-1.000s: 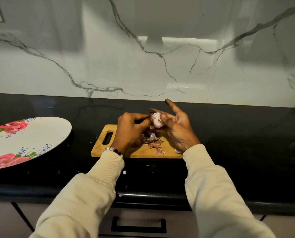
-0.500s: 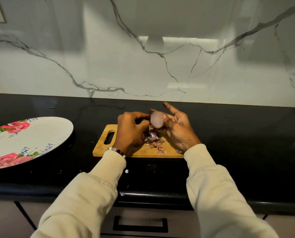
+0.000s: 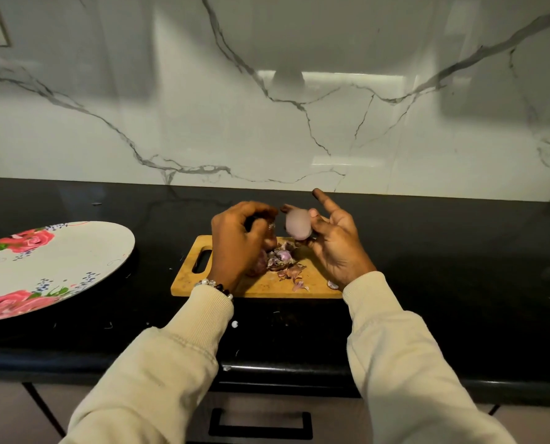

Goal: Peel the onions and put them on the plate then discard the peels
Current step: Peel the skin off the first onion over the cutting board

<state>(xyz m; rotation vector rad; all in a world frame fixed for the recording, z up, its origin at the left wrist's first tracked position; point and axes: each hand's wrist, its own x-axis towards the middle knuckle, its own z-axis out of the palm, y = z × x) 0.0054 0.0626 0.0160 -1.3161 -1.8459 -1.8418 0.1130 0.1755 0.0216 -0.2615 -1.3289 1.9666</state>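
- right hand (image 3: pixel 333 248) pinches the pale pink peeled onion (image 3: pixel 297 224) above the wooden chopping board (image 3: pixel 260 285)'s back edge, forefinger sticking out, so scraps drop onto it
- left hand (image 3: pixel 238 241) curled, can't tell what it's gripping
- purple peels (image 3: pixel 283 259) piled mid-board
- rose-patterned plate (image 3: pixel 84 251) waits at the counter's left, bare

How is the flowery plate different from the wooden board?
The plate is round and white with pink roses; the cutting board is rectangular, plain wood, with a handle slot. The plate holds nothing, while the board carries a pile of purple onion peels. The plate lies off to the left, apart from the hands; the board lies right under them. Both rest on the black counter.
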